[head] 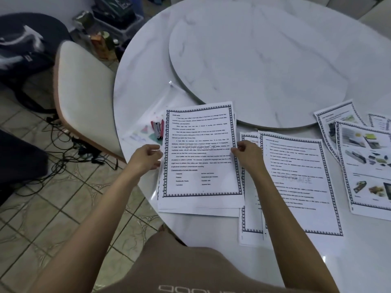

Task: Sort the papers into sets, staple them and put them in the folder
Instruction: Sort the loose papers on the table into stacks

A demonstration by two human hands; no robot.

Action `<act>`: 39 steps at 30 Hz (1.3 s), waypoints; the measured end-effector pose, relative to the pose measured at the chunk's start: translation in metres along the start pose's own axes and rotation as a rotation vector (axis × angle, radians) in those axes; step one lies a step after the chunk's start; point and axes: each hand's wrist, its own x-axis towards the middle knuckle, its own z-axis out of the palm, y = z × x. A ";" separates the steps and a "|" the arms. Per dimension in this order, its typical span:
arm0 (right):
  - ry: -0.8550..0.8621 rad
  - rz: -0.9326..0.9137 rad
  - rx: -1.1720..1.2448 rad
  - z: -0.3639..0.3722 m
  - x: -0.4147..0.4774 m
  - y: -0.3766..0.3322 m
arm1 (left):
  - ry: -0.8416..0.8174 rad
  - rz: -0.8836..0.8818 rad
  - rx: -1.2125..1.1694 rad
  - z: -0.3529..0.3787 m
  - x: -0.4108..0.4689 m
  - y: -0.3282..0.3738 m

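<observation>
Text-page stack (201, 157) w/ chain-pattern border and faint "STORAGE" watermark is sitting near the left edge of the round marble table (143, 66), approx 7 o'clock on the tabletop, w/ lower sheets fanning out slightly at the bottom. L hand (148, 155) is curling its fingers round the stack's left edge at 9 o'clock. R hand (246, 154) is pinching the right edge at 3 o'clock. So both hands are grasping the stack; can't tell if it's lifting off the table or lying flat. Red stapler (157, 129) is lying at the stack's 10 o'clock, just beside its left edge, resting on the clear folder (148, 111). The folder is lying flat on the table, reaching out toward 11 o'clock, and its right part is disappearing under the stack. 2nd text pile (296, 182), same border, is lying at the stack's 3 o'clock, w/ the R forearm crossing over its left side. Picture-page pile (368, 166) is lying farther out at 3 o'clock by the frame's right edge, w/ more bordered sheets (336, 115) poking out behind it at 2 o'clock. Marble turntable (254, 60) is occupying the table centre at 12–1 o'clock, its rim just beyond the stack's top edge. Off-table: cream-seat chair (82, 92) is standing at 9–10 o'clock, black cables (63, 149) are trailing over the tiled floor (63, 208) beside it, and a dark bag (21, 49) is sitting at far 10 o'clock.
</observation>
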 end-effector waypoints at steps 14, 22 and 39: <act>-0.074 0.034 0.271 0.005 -0.002 0.005 | -0.033 0.048 -0.022 0.020 -0.004 0.001; -0.153 0.066 0.653 -0.001 -0.014 0.015 | -0.052 -0.010 -0.162 0.018 -0.008 0.001; -0.286 0.162 0.821 0.007 -0.032 0.008 | 0.045 -0.009 -0.223 0.013 -0.029 -0.029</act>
